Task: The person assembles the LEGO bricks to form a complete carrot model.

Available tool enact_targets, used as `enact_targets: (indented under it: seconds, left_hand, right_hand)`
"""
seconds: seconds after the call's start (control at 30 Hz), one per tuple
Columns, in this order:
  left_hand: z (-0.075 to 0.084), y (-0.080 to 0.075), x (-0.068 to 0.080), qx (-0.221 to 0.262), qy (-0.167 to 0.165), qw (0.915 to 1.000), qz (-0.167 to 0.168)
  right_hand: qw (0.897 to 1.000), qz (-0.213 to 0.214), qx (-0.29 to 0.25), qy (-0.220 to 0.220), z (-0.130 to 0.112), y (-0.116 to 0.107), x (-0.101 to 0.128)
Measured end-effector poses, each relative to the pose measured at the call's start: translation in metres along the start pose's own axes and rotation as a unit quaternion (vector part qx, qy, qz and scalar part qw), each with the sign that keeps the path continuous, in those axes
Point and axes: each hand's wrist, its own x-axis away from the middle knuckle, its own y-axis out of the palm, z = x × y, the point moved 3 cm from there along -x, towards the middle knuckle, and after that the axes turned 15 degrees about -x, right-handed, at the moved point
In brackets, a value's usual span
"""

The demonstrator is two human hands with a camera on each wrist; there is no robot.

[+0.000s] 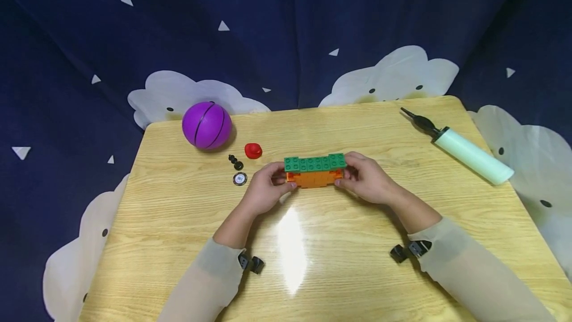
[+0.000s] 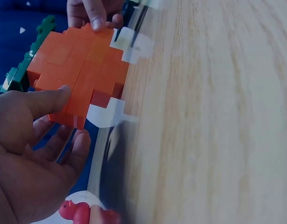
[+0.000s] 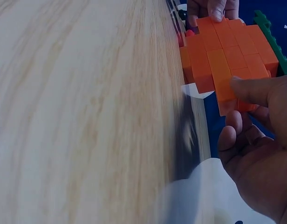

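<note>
Your two forearms come in from the near edge of the bench (image 1: 178, 202) and angle toward each other, meeting at its middle, each in a pale sleeve with a small black clip near the wrist. Your left hand (image 1: 267, 189) grips the left end of the block model (image 1: 315, 170), thumb laid along its orange side and the other fingers curled underneath, as the left wrist view shows. Your right hand (image 1: 366, 179) mirrors it on the right end, thumb pressed against the orange bricks and fingers curled below. The model sits between the two hands at the centre of the bench, a green layer of studded bricks on top of an orange body; whether it rests on the wood or is lifted just off it cannot be told. Counting what else lies there: one purple ball (image 1: 207, 125) at the far left corner, one small red piece (image 1: 253, 150) just to its right, one round silver-rimmed disc (image 1: 240, 179) near your left hand, and two small black parts (image 1: 235, 162) between the disc and the red piece. Well apart on the far right lies one pale green pump (image 1: 464, 149) with a black nozzle, set diagonally.
</note>
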Motion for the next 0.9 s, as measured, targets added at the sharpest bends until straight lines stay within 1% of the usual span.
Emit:
enact_targets:
  seconds: [0.13,0.27,0.4,0.53,0.77,0.9]
  left_hand:
    - [-0.0024,-0.0015,0.0008,-0.002,-0.005,0.9999,0.009]
    - [-0.0032,-0.0017,0.0019,0.015,0.001,0.9998,0.013]
    - [-0.0041,-0.0022,0.0039,0.023,-0.001,0.9996,0.018]
    - [-0.0051,-0.0025,0.0046,0.009,-0.006,0.9997,0.022]
    - [-0.0065,-0.0020,0.0036,-0.012,-0.012,0.9992,0.037]
    - [-0.0063,-0.0030,0.0023,-0.020,-0.013,0.9984,0.051]
  right_hand:
    - [1.000,0.005,0.003,0.006,-0.0023,0.0022,-0.0020]
    - [1.000,0.010,0.007,0.009,-0.0031,0.0043,-0.0023]
    - [1.000,0.010,0.005,0.009,-0.0033,0.0061,-0.0015]
    - [1.000,0.013,-0.007,0.020,-0.0025,0.0061,0.0001]
    - [0.997,0.026,-0.035,0.062,-0.0023,0.0063,-0.0012]
    - [0.996,0.037,-0.040,0.066,-0.0033,0.0072,-0.0037]
